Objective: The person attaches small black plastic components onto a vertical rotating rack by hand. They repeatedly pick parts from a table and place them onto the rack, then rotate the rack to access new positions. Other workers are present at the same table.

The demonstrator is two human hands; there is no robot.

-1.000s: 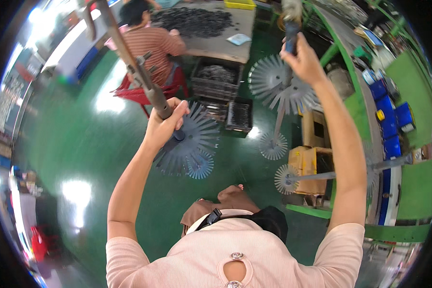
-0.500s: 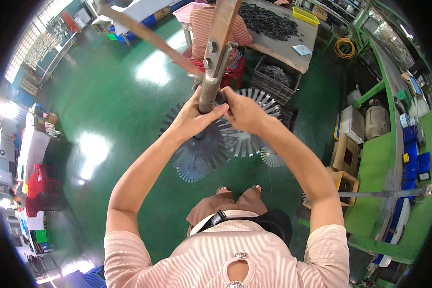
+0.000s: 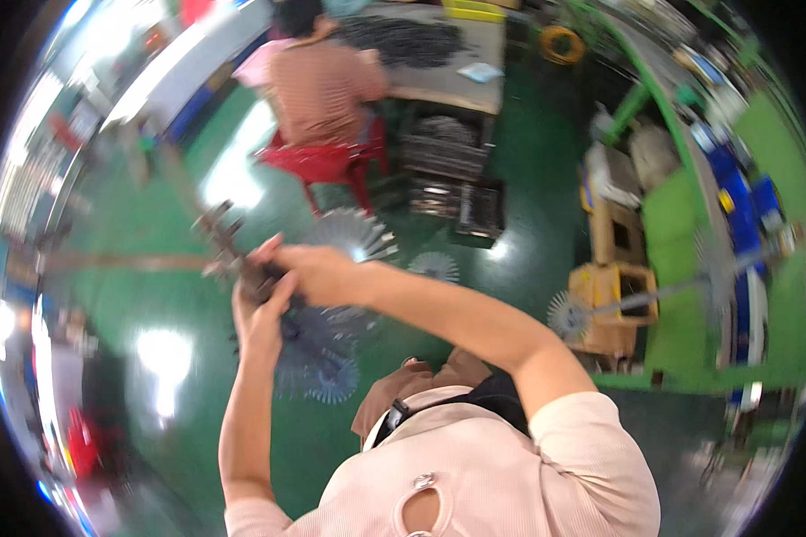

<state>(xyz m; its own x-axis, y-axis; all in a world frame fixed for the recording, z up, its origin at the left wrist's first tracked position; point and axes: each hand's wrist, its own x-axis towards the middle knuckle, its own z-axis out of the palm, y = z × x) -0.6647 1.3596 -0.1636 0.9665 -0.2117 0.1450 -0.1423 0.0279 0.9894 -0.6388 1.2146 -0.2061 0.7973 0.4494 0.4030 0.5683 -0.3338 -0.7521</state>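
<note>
My left hand (image 3: 261,327) and my right hand (image 3: 318,273) are closed around a dark metal shaft with a bolted fitting (image 3: 227,240) at its upper end. The right hand sits just above and right of the left one. Two long bars spread from the fitting, one pointing left (image 3: 125,261) and one up-left, both smeared by motion. Beneath my hands are several metal wheels with radial slats: a silvery one (image 3: 354,234) beyond my right hand and a small bluish one (image 3: 333,380) lower down. Whether the shaft joins these wheels cannot be seen.
Ahead, a person in a striped top (image 3: 318,89) sits on a red chair (image 3: 327,157) at a table (image 3: 448,85) heaped with dark parts. Dark crates (image 3: 448,143) stand beside it. A green workbench (image 3: 681,331) runs along the right, with a wooden box (image 3: 604,304) below.
Both hands and the shaft have swung left, and the bars have turned and tilted to the left. The view has also shifted, showing more of the seated person and crates.
</note>
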